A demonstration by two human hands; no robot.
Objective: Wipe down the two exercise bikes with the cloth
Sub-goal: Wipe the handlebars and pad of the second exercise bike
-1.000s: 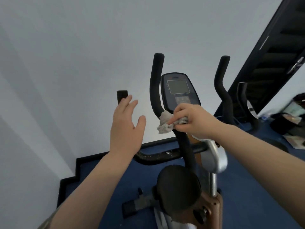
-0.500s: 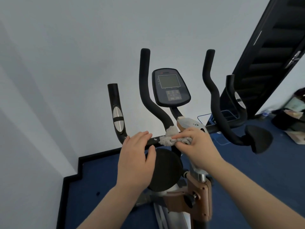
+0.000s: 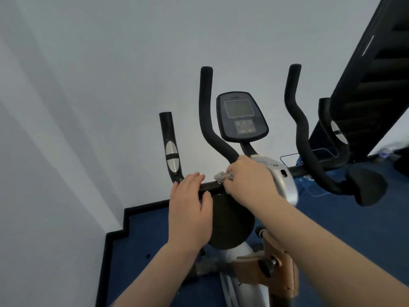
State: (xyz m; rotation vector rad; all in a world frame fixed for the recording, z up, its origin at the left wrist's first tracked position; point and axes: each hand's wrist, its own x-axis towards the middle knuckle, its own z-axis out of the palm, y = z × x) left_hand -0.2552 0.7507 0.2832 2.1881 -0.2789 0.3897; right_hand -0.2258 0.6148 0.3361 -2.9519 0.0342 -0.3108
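Grey cloth [image 3: 222, 175] bunched in right hand [image 3: 250, 181], pressed on exercise bike's black crossbar [image 3: 211, 186] below console [image 3: 241, 116]. Crossbar steadied by left hand [image 3: 190, 209], fingers laid flat over it.

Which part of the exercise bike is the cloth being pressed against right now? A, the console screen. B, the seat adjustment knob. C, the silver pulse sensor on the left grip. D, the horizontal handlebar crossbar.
D: the right hand bunches the grey cloth against the black horizontal crossbar, just beside the left hand resting on that bar, well below the console.
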